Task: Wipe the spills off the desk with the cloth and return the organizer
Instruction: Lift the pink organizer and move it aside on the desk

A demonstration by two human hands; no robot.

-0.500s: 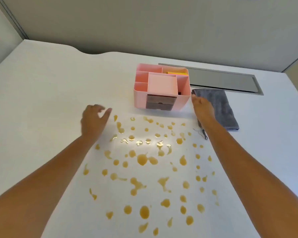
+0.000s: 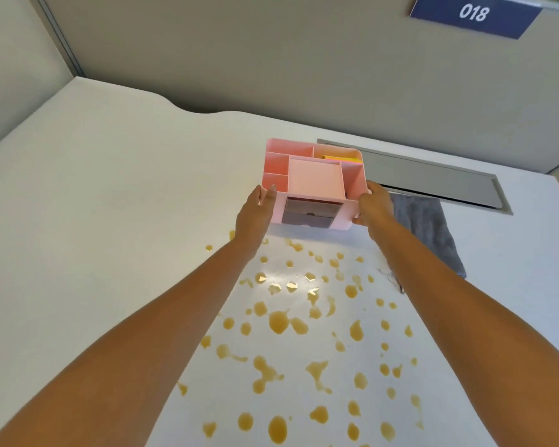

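A pink organizer point(image 2: 313, 179) with several compartments and two grey drawers stands on the white desk point(image 2: 110, 204), towards the back. My left hand point(image 2: 255, 212) grips its left side and my right hand point(image 2: 373, 204) grips its right side. A grey cloth point(image 2: 430, 230) lies flat just right of the organizer, partly behind my right forearm. Several amber spills point(image 2: 278, 321) are scattered over the desk in front of the organizer, between and under my forearms.
A grey cable slot cover point(image 2: 433, 179) is set into the desk behind the organizer. Grey partition walls point(image 2: 271, 59) close off the back and left. A blue sign reading 018 point(image 2: 471, 14) hangs at the upper right.
Both hands have moved forward from the desk surface and closed on the organizer's two sides. The view has tilted up.
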